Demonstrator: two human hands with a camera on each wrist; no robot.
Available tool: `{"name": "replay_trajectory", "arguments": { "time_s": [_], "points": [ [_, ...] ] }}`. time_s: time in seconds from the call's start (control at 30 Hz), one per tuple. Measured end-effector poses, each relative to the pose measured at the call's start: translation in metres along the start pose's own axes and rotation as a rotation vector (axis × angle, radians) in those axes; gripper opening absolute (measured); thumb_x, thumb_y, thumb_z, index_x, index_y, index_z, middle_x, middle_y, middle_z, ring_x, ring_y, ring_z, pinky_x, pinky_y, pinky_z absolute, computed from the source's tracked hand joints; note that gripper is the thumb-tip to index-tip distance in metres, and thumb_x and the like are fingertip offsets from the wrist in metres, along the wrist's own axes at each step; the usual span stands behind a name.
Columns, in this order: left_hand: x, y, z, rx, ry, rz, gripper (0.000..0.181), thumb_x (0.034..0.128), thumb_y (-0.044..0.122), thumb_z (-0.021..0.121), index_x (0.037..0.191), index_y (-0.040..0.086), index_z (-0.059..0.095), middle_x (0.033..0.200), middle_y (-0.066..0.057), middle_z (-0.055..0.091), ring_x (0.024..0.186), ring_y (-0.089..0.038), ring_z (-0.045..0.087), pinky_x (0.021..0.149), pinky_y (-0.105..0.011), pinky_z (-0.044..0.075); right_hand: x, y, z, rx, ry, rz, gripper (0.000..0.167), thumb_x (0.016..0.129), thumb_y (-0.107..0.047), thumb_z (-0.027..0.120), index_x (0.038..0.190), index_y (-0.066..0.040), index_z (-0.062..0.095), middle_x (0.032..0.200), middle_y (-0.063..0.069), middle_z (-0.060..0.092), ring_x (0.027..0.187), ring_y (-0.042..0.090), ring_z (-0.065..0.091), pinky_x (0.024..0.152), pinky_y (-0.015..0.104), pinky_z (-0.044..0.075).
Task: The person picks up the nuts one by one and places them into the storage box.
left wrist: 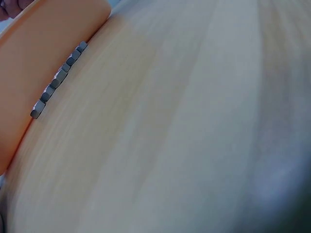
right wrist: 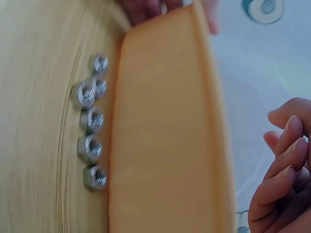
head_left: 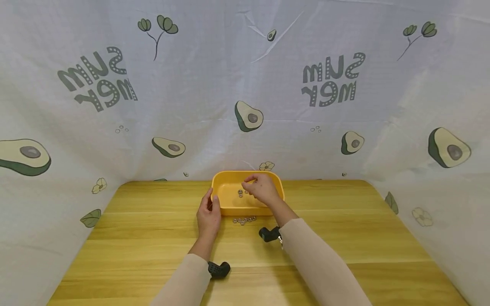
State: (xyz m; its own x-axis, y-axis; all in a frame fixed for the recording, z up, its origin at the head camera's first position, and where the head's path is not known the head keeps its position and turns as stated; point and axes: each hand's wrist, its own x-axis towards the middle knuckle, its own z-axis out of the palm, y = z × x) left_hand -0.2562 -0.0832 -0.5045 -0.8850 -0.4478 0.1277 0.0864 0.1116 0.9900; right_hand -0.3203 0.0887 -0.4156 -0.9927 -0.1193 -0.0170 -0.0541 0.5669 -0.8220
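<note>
Little room between nuts (right wrist: pixel 87 121) and tray edge (head_left: pixel 249 211)

A wooden table (head_left: pixel 344 242), yellow-brown with darker grain running from side to side, has rounded far corners. A pale, greyish-white cloth (head_left: pixel 214 76) rises like a wall behind the table and lines its left and right sides. Beyond the table's far edge, the cloth carries mirror-reversed "summer" lettering (head_left: pixel 331 80) twice, each in two lines, with halved avocados (head_left: pixel 249 116) and green-headed sprigs (head_left: pixel 158 32) scattered around. A green leaf (head_left: pixel 91 218) is printed left of the table, and a pale flower (head_left: pixel 422 216) right of it. High above the table's far edge, creases crinkle the cloth. The light is soft.
</note>
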Motion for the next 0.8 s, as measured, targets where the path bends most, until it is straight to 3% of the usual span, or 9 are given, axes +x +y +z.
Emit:
{"name": "replay_trajectory", "arguments": {
  "time_s": [0.2,0.47,0.8],
  "points": [
    [0.000,0.000,0.000,0.010,0.001,-0.006,0.042,0.1052,0.028,0.057,0.146,0.019,0.057,0.149,-0.013,0.058,0.137,-0.032,0.055,0.113,-0.049,0.047,-0.023,-0.006,-0.006,0.104,0.018,-0.052,0.022,0.094,-0.028,0.073,0.108,-0.011,0.073,0.066,0.005,0.063,0.050,0.016,0.046,0.045,0.024,0.036],
    [0.000,0.000,0.000,-0.008,-0.008,-0.011,0.042,0.1054,0.028,0.056,0.147,0.020,0.057,0.148,-0.012,0.059,0.135,-0.031,0.056,0.113,-0.048,0.048,-0.052,-0.006,-0.009,0.207,0.026,-0.058,0.020,0.092,-0.025,0.075,0.107,-0.012,0.075,0.061,0.004,0.057,0.049,0.017,0.043,0.043,0.024,0.031],
    [-0.002,0.001,-0.001,0.006,0.001,-0.005,0.042,0.1055,0.027,0.056,0.147,0.019,0.056,0.148,-0.013,0.059,0.135,-0.032,0.057,0.113,-0.049,0.048,-0.078,0.006,-0.001,0.197,0.070,-0.040,0.019,0.090,-0.023,0.077,0.105,-0.011,0.077,0.057,0.000,0.052,0.048,0.016,0.040,0.044,0.023,0.029]
  ]
}}
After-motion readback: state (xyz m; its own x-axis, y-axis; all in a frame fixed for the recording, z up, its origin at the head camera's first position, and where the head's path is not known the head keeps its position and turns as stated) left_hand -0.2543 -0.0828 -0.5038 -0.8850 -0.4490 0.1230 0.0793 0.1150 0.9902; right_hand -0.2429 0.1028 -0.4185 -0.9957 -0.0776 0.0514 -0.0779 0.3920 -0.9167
